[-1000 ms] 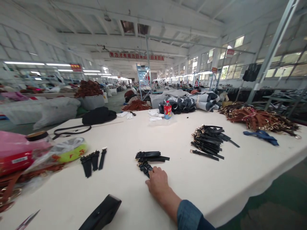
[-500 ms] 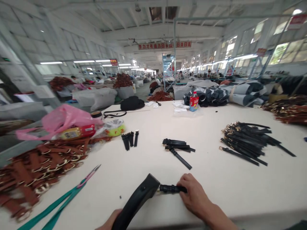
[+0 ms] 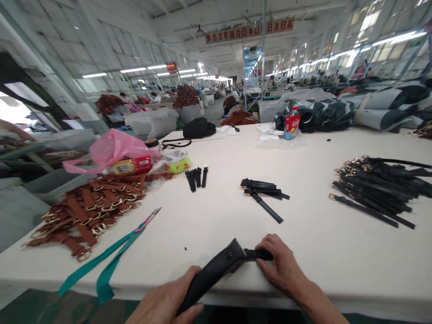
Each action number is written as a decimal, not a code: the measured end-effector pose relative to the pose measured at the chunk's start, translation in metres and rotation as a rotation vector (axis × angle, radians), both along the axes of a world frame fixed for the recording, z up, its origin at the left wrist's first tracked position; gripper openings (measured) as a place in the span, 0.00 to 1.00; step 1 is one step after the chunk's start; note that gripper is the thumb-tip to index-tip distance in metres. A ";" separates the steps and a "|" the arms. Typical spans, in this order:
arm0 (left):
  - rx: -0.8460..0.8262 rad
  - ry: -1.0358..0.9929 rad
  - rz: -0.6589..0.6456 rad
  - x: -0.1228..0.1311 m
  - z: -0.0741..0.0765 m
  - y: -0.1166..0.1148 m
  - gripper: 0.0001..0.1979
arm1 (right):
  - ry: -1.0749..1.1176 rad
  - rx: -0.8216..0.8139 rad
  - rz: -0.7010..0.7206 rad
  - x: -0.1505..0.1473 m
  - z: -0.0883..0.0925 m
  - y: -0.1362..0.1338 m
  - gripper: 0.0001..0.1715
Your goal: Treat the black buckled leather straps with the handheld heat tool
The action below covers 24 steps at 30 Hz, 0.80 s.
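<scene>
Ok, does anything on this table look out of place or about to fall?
Mostly the green ribbon tied to the pink-handled scissors: it trails over the white table's near edge and hangs down. The brown leather straps sprawl messily at the left edge too.

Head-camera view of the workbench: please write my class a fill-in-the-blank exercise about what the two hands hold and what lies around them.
1. The left hand grips a wide black leather piece, and the right hand presses a short black ____ against its end.
2. The heap of buckled straps at the left is ____ in colour.
3. The scissors are tied to a ____ ribbon.
4. The bottle at the far side has a ____ label.

Missing words: strap; brown; green; red
</scene>
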<state>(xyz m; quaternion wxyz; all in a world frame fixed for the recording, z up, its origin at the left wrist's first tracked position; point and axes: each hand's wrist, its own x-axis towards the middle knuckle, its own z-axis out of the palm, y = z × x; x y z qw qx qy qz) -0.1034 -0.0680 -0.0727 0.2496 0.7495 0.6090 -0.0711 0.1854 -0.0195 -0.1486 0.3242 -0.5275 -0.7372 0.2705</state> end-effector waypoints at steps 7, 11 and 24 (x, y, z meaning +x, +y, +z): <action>0.014 0.140 -0.073 0.035 0.031 0.013 0.27 | -0.031 0.013 0.020 0.004 0.001 0.002 0.10; 0.015 0.188 -0.180 0.063 0.051 0.028 0.24 | -0.028 0.022 -0.003 0.003 -0.004 0.002 0.11; 0.026 0.277 -0.212 0.062 0.068 0.048 0.20 | -0.063 0.012 -0.057 0.005 -0.004 -0.004 0.07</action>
